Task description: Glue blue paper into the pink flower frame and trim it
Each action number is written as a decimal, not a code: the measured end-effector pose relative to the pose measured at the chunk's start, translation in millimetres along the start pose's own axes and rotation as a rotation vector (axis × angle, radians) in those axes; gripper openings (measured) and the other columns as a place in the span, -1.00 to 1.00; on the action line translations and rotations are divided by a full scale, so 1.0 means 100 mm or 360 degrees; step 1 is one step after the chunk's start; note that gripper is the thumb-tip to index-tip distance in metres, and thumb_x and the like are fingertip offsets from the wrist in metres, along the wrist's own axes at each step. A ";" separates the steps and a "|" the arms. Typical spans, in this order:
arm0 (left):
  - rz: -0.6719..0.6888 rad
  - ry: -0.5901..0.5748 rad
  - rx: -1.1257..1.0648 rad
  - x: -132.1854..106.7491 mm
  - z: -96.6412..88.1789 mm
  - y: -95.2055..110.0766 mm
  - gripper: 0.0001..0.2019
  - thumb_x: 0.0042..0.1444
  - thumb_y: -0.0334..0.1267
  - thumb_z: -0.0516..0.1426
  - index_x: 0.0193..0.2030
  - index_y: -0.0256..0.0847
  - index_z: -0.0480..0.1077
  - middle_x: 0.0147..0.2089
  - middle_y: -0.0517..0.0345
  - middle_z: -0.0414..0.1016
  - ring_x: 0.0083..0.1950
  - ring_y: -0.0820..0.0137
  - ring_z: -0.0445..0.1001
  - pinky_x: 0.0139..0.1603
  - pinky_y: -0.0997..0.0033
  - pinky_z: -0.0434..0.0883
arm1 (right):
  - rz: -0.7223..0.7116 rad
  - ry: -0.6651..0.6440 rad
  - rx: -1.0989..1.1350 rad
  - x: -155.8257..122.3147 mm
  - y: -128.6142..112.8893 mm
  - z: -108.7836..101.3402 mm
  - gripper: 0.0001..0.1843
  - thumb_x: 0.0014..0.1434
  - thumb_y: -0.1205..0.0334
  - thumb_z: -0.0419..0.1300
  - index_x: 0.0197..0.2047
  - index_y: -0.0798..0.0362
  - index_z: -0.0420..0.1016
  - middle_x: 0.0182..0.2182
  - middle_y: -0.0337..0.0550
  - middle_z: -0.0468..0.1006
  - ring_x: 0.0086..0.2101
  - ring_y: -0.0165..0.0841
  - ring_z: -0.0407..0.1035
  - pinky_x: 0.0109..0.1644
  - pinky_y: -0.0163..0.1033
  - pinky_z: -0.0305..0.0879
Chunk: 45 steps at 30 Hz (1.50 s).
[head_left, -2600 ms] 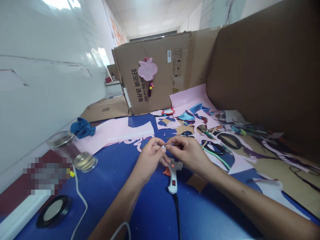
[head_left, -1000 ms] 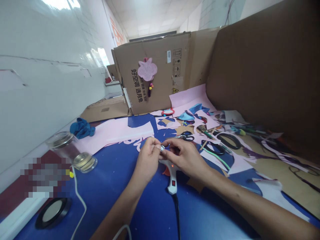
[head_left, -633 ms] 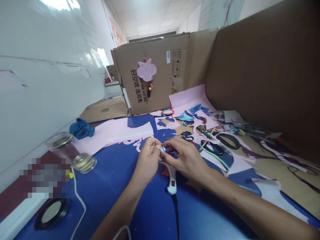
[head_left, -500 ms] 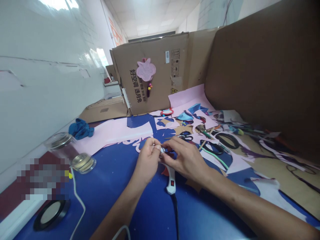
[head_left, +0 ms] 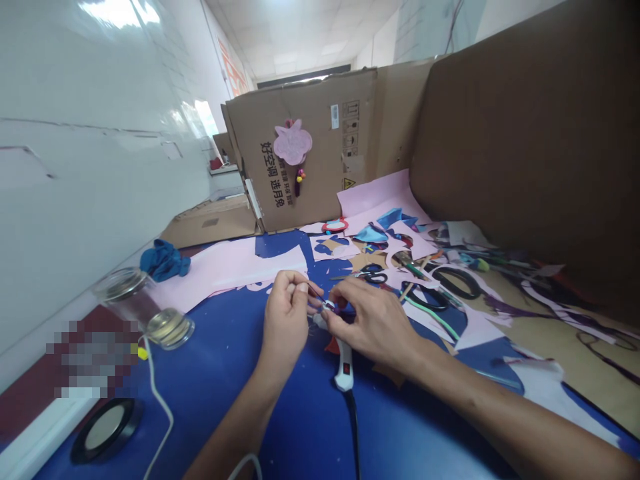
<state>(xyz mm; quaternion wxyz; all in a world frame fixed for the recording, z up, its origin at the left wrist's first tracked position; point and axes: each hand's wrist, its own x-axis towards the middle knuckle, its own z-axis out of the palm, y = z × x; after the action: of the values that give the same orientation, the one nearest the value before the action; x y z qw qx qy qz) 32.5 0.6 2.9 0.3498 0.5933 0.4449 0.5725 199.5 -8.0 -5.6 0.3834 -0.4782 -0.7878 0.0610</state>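
Observation:
My left hand (head_left: 286,319) and my right hand (head_left: 369,321) meet over the blue table (head_left: 305,427), fingertips pinched together on a small whitish piece (head_left: 327,307) with a thin dark strand. What the piece is I cannot make out. A white hot glue gun (head_left: 341,357) with a red switch lies on the table just beneath both hands, its black cord running toward me. An orange scrap peeks out beside the gun.
A glass jar (head_left: 145,312) lies on its side at the left, a black round lid (head_left: 103,429) nearer me. Scissors (head_left: 373,273), black rings and cut pink and blue scraps litter the right. Cardboard walls (head_left: 525,133) enclose the back and right; a blue cloth (head_left: 164,260) lies far left.
Both hands stayed pinched on the small piece and sank slightly toward the table and me. The left thumb and forefinger shifted up a little, drawing the thin strand away from the piece.

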 end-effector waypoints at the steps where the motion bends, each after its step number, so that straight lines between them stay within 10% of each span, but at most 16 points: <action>1: 0.0009 0.0015 -0.0009 0.00 0.00 0.01 -0.94 0.32 -0.27 0.09 -0.21 -0.14 0.33 -0.25 0.13 0.61 -0.35 0.39 0.57 -0.33 0.40 0.53 | 0.0009 -0.0001 0.0015 0.00 0.00 0.00 -0.91 0.22 0.19 0.28 -0.26 0.01 0.50 -0.32 -0.20 0.56 -0.33 -0.29 0.44 -0.28 -0.23 0.19; 12: 0.0007 -0.0009 -0.0168 -0.01 0.00 0.02 -0.96 0.30 -0.27 0.13 -0.19 -0.14 0.33 -0.31 0.19 0.59 -0.40 0.42 0.56 -0.37 0.42 0.52 | 0.0301 -0.0179 0.0944 0.03 -0.02 0.01 -0.77 0.13 0.36 0.25 -0.13 -0.03 0.41 -0.38 -0.34 0.47 -0.41 -0.38 0.33 -0.34 -0.28 0.24; 27: -0.0058 -0.0054 -0.0227 -0.01 0.01 0.03 -0.93 0.28 -0.25 0.18 -0.20 -0.15 0.37 -0.32 0.17 0.60 -0.41 0.42 0.55 -0.37 0.45 0.47 | 0.0352 -0.0123 0.1084 0.06 0.05 0.01 -0.86 0.35 0.17 0.17 -0.25 0.00 0.47 -0.46 -0.32 0.41 -0.46 -0.40 0.24 -0.40 -0.31 0.15; 45: -0.0936 -0.0331 -0.0911 -0.01 -0.02 0.04 -0.65 0.08 -0.09 0.35 -0.10 -0.24 0.43 -0.30 0.10 0.55 -0.45 0.45 0.50 -0.43 0.46 0.46 | 0.0384 -0.0037 0.1041 0.09 0.02 -0.04 -0.81 0.32 0.13 0.16 -0.30 0.00 0.46 -0.47 -0.31 0.40 -0.45 -0.37 0.22 -0.36 -0.27 0.13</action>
<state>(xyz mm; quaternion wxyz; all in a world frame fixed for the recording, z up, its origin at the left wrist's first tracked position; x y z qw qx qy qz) 31.1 -2.3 6.1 0.6919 0.3747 0.3806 0.4858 201.7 -0.5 1.2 0.4973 -0.4190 -0.6687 0.3605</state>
